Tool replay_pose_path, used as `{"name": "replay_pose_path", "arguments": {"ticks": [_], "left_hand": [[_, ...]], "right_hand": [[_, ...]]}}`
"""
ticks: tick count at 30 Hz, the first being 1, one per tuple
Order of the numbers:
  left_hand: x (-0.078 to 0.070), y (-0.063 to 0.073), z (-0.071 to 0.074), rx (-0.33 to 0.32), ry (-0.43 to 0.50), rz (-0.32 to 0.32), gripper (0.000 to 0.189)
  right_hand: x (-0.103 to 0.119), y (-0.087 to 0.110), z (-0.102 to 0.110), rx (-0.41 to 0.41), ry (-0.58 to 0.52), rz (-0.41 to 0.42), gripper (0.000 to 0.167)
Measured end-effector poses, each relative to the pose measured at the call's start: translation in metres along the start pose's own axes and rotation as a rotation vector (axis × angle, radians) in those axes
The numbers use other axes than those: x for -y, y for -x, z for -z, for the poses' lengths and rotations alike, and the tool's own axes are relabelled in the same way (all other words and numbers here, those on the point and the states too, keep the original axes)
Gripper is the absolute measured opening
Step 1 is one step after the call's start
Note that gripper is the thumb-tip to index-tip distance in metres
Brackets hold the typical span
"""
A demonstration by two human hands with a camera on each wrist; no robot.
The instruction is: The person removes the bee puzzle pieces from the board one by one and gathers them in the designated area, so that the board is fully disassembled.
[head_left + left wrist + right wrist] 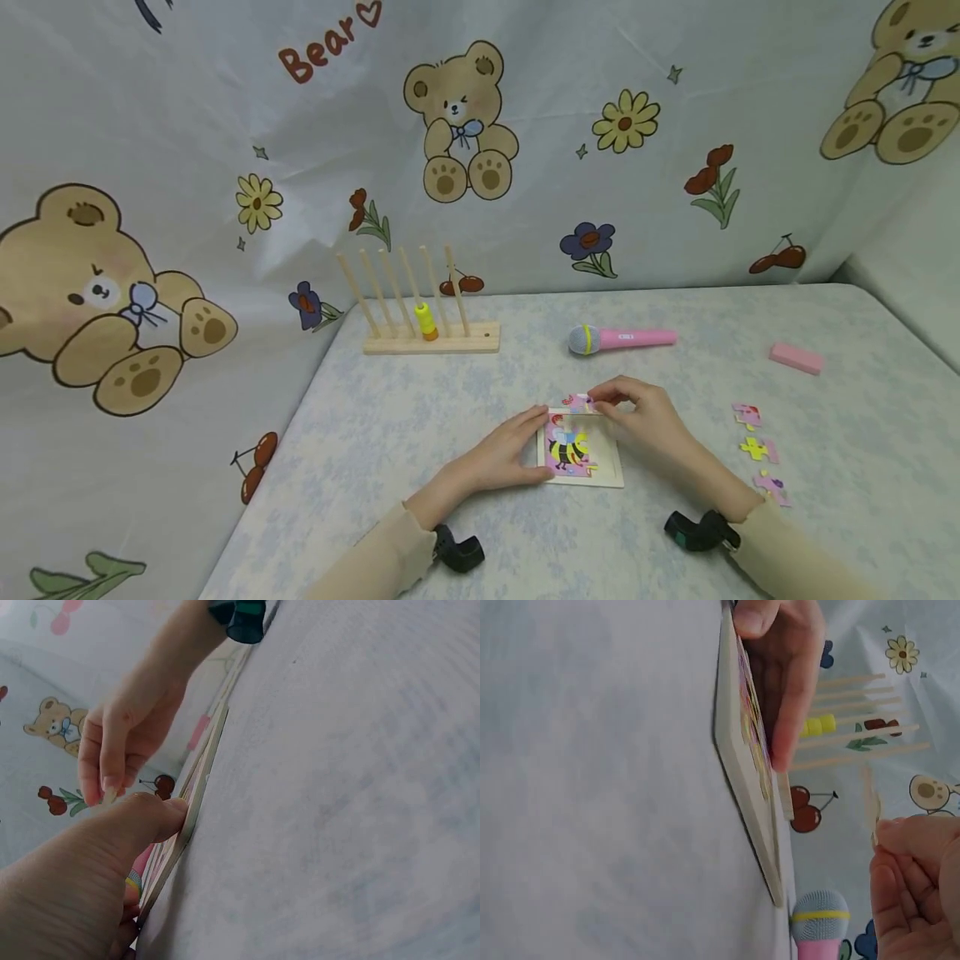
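Observation:
A wooden jigsaw tray [617, 467] lies on the table, its left part filled with pieces that form a bee [567, 450]; bare wood shows on its right side. My left hand [501, 457] grips the tray's left side, with the thumb at the near corner and fingers at the far corner. Between thumb and fingertips, my right hand [648, 417] pinches a pink jigsaw piece [576, 402] over the tray's far edge. In the right wrist view that piece [874, 814] is held up edge-on, apart from the tray [739, 772].
Loose jigsaw pieces [753, 450] lie in a column to the right. A pink toy microphone [637, 337] and a pink block [797, 358] are farther back. At the back left stands a wooden peg rack [480, 337] with yellow beads [424, 318] on one peg.

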State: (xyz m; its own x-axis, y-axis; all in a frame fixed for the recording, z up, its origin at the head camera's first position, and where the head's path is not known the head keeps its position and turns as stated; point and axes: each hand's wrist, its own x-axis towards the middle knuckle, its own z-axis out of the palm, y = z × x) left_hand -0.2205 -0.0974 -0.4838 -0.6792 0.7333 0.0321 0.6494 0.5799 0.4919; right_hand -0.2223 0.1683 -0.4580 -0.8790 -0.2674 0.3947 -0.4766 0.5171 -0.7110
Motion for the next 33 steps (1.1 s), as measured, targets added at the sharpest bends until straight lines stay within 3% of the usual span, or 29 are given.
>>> {"name": "replay_pose_path", "arguments": {"ticks": [4, 11, 18, 26, 33], "left_hand": [[-0.001, 0.001, 0.000, 0.005, 0.016, 0.005, 0.083], [0.000, 0.002, 0.000, -0.010, 0.019, 0.002, 0.086], [0.000, 0.001, -0.002, -0.003, 0.058, 0.027, 0.090], [0.000, 0.000, -0.001, -0.023, 0.041, 0.017, 0.090], [-0.004, 0.001, 0.000, -0.008, 0.059, 0.031, 0.089]], "right_hand": [[-0.005, 0.001, 0.027, -0.005, 0.004, 0.006, 0.015], [-0.030, 0.006, 0.084, 0.033, 0.067, -0.075, 0.015], [-0.059, 0.012, 0.121, 0.106, 0.120, -0.118, 0.017], [-0.082, 0.017, 0.134, 0.170, 0.121, -0.095, 0.013], [-0.095, 0.020, 0.130, 0.240, 0.153, -0.138, 0.012]]}}
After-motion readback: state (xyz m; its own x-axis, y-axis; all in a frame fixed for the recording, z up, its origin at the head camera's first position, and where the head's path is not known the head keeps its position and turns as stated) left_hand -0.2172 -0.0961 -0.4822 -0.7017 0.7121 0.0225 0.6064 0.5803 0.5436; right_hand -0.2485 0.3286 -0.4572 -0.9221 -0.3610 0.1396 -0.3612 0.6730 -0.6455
